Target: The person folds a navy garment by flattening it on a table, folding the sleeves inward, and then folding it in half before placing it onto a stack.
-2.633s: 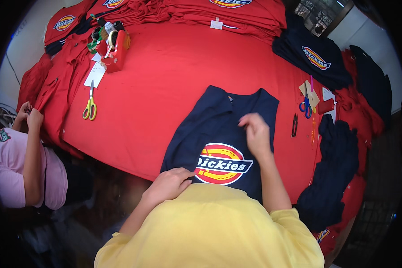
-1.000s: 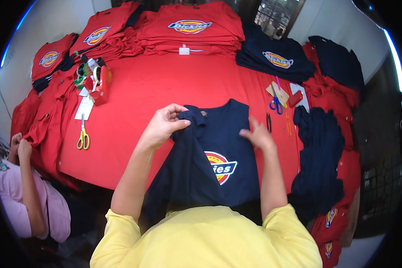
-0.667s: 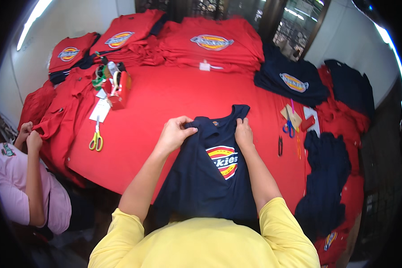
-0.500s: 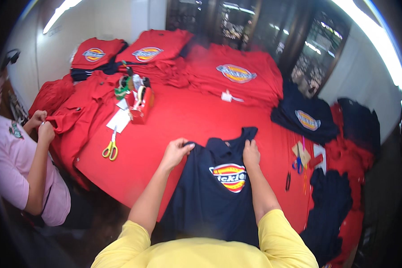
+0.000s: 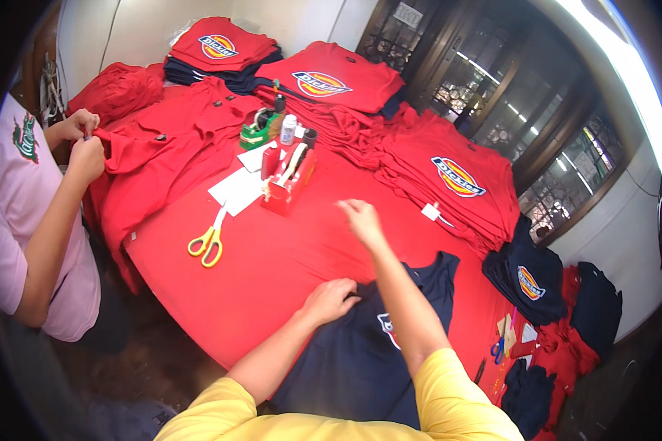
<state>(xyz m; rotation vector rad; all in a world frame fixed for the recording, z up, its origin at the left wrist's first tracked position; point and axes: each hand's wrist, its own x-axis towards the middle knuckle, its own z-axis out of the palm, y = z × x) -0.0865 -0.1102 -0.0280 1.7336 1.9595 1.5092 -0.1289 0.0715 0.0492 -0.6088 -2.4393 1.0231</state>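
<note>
A navy T-shirt (image 5: 346, 367) with a red, yellow and white oval print lies spread on the red-covered table in front of me. My left hand (image 5: 329, 301) is closed on its left shoulder edge, thumb and fingers pinched together. My right hand (image 5: 362, 220) holds nothing and hovers beyond the shirt, fingers extended towards the upper left. My right forearm hides part of the print. Nearest that hand stands a red tape dispenser (image 5: 296, 184), with a white-capped bottle (image 5: 288, 129) behind it.
Yellow-handled scissors (image 5: 209, 244) lie beside white paper (image 5: 237, 189). Folded red shirts (image 5: 448, 173) are stacked along the back, navy ones (image 5: 526, 272) at right. Blue-handled scissors (image 5: 498, 350) lie near the right edge. At left, a person in pink (image 5: 48, 242) handles a red shirt (image 5: 169, 151).
My right hand has let go of the shirt's right shoulder and moved up and left over the table. My left hand stays on the shirt. The view has turned left.
</note>
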